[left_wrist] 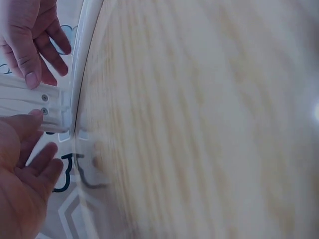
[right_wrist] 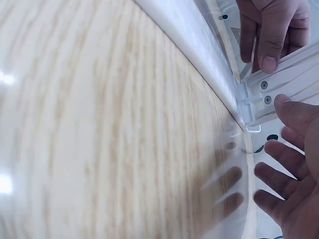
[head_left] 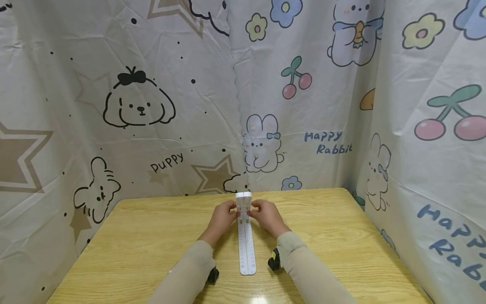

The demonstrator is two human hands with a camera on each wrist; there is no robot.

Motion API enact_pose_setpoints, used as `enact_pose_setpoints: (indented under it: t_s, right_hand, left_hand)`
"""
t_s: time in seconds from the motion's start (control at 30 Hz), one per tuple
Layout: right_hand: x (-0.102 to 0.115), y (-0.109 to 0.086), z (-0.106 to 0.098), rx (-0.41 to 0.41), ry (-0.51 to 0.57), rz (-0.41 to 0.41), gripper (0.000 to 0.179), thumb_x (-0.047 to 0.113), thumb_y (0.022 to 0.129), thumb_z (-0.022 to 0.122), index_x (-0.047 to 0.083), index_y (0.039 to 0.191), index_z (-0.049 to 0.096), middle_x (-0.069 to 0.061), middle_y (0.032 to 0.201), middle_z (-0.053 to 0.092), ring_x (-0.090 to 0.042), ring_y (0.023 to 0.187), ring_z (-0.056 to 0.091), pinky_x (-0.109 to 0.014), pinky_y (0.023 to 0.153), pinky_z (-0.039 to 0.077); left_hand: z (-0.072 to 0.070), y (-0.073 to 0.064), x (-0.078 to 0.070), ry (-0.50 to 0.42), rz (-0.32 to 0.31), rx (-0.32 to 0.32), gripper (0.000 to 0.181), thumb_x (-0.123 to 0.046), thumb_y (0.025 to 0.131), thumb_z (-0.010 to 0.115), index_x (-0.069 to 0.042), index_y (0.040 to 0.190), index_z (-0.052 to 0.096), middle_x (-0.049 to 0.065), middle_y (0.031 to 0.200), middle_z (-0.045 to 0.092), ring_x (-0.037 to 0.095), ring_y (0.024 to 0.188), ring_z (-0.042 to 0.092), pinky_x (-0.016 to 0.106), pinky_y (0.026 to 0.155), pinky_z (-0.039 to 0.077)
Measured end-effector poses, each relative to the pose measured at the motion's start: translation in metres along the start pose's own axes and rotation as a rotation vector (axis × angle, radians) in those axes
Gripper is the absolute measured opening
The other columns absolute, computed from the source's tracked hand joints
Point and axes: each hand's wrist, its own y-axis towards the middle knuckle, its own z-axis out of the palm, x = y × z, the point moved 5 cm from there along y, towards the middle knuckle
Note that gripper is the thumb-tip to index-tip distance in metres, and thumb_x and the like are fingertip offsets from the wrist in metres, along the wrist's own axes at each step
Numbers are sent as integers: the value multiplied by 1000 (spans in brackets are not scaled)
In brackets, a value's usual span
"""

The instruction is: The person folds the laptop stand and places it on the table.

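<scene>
A white plastic folding stand [head_left: 247, 251] is on the table, its long flat bar pointing toward me. Its panel [head_left: 243, 203] stands raised at the far end. My left hand [head_left: 223, 217] pinches the panel's left edge, and my right hand [head_left: 268, 216] pinches the right edge. In the left wrist view, the left thumb lies on the panel beside a screw [left_wrist: 45, 111], the index finger partly hidden behind. The right wrist view shows the right thumb at the panel's edge [right_wrist: 294, 89], the other fingers spread loosely.
The wooden table [head_left: 159, 236] reaches back to a printed curtain [head_left: 205, 139]. Another curtain stretch [head_left: 429, 169] hangs at the right. Black wrist devices show under both sleeves [head_left: 190, 266].
</scene>
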Motion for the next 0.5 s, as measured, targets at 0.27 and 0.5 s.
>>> enact_pose_setpoints:
  t_s: [0.27, 0.5]
  right_hand:
    - [4, 2, 0, -21, 89, -95, 34, 11, 90, 79, 13, 124, 72, -9, 130, 70, -31, 126, 63, -49, 109, 50]
    - [9, 4, 3, 48, 159, -187, 24, 0, 92, 72, 7, 115, 75, -9, 112, 77, -26, 108, 71, -43, 98, 57]
  left_hand:
    - [1, 2, 1, -39, -9, 21, 20, -5, 95, 70, -14, 113, 72, 8, 134, 68, 32, 132, 59, 50, 112, 47]
    - [2, 3, 3, -53, -4, 22, 12, -5, 95, 72, -11, 105, 71, 8, 122, 73, 28, 120, 65, 46, 105, 53]
